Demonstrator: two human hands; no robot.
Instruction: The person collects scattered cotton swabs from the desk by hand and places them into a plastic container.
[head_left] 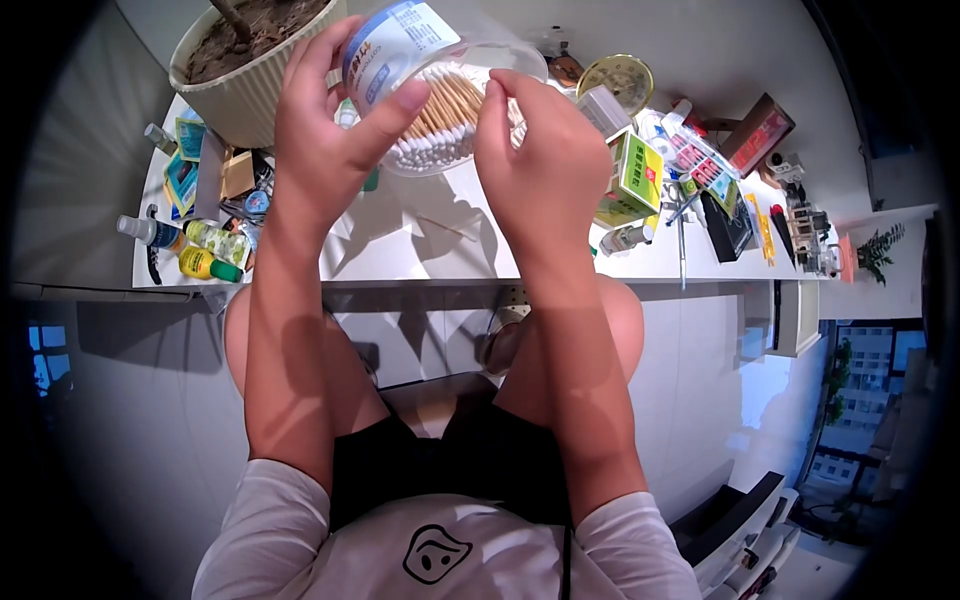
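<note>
My left hand (pixel 335 125) is wrapped round a clear plastic tub (pixel 400 45) with a blue and white label, tilted over the desk. Cotton swabs (pixel 440 115) with wooden sticks and white tips fill the tub. At its open side, my right hand (pixel 540 140) has thumb and index finger pinched together, close to the swabs. Whatever lies between those fingertips is too small or hidden to make out. Below the tub, a single loose cotton swab (pixel 447 229) lies on the white desk (pixel 370 240).
A ribbed plant pot (pixel 235 100) stands at the back left. Several bottles, including a yellow one with a green cap (pixel 208 265), lie at the left. On the right are a green and yellow box (pixel 632 175), a black box (pixel 727 228) and a round gold-rimmed tin (pixel 615 85).
</note>
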